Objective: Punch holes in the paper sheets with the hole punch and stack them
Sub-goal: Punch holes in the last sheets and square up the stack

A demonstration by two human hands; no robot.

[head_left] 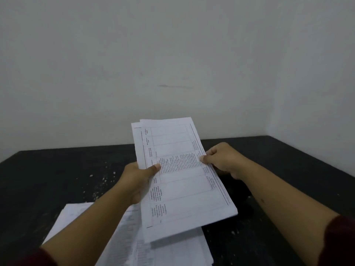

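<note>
I hold a thin bundle of printed paper sheets (182,181) with table lines above the table, long side pointing away from me. My left hand (138,181) grips its left edge, thumb on top. My right hand (219,160) pinches the right edge. Under the bundle a loose stack of more printed sheets (123,237) lies on the table near me, its edges uneven. No hole punch shows; the held sheets hide the table area beneath them.
The black table (57,179) is sprinkled with small white paper bits left of my left hand. A plain pale wall (172,64) rises right behind the table's far edge, and another wall closes the right side.
</note>
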